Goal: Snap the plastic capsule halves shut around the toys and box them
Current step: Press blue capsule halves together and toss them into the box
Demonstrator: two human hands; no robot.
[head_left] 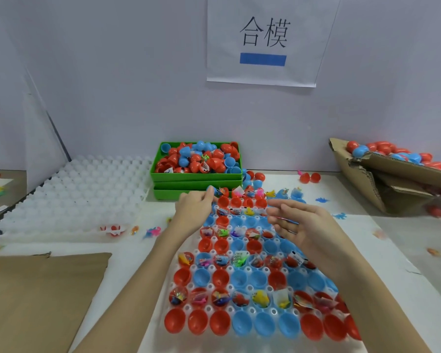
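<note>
Left hand (192, 208) pinches a blue capsule half (212, 191); right hand (299, 224), fingers loosely spread, should steady the tray (242, 270) while halves seat squarely.

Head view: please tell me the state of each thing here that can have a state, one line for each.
Left hand: grip on a blue capsule half.
Right hand: open, holding nothing.
Tray: rows of open red and blue halves, some with toys.
Green box: full of loose halves.
Cardboard box: torn, holds closed capsules.
White trays: stacked, mostly empty.
</note>
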